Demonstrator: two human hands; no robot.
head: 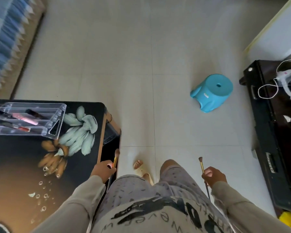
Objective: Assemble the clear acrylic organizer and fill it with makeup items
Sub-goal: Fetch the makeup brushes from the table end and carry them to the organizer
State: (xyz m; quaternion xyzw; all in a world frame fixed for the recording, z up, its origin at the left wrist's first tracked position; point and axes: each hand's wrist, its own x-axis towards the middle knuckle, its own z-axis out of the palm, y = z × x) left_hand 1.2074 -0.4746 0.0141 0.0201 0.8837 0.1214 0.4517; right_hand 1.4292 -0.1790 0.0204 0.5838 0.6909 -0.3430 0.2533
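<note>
The clear acrylic organizer [40, 120] stands at the far left on the dark table [23, 165], with pink and dark makeup tubes lying in its slots. Beside the table's right edge, my left hand [103, 170] is shut on a makeup brush with a gold ferrule [115, 159], its bristles pointing up. Over the floor on the right, my right hand [213, 176] grips a thinner makeup brush [201, 165] with a long dark handle. Both hands are well away from the organizer.
A blue plastic stool [212, 92] stands on the tiled floor ahead. A dark cabinet [272, 148] with a white cable and a bag runs along the right side. A blue curtain [5, 39] hangs at the upper left. My foot in a sandal [141, 169] is below me.
</note>
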